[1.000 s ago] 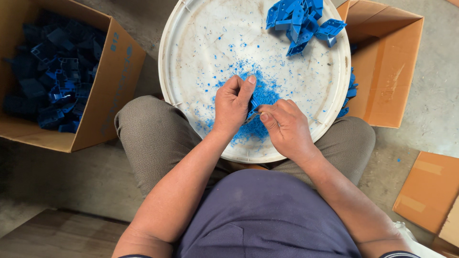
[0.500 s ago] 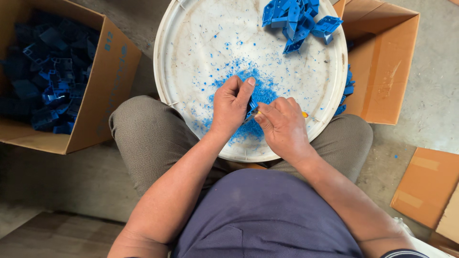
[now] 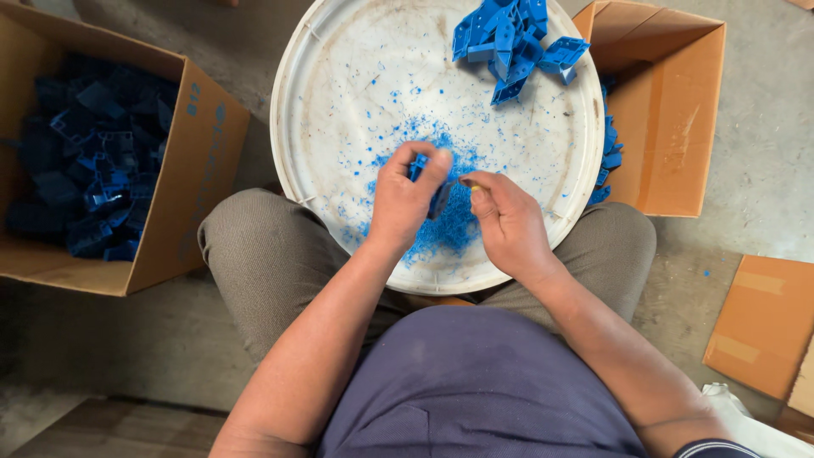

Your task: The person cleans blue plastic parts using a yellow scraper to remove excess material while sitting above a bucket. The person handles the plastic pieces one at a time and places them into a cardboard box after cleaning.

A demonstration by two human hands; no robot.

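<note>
At the frame's centre the left hand (image 3: 405, 203) pinches a small blue plastic part (image 3: 438, 199), its grip closed round it; the right hand (image 3: 507, 222), just beside, holds a thin tool (image 3: 467, 181), fingers curled shut; both hover over blue shavings (image 3: 454, 225) on a round white tray (image 3: 356, 76); more blue parts (image 3: 513, 38) lie at its upper right; cardboard boxes (image 3: 191, 182) flank it.

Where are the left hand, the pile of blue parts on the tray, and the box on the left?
left hand (image 3: 407, 199), head view, back of the hand.
pile of blue parts (image 3: 509, 42), head view, middle of the heap.
left cardboard box (image 3: 182, 182), head view, outer side wall.
</note>
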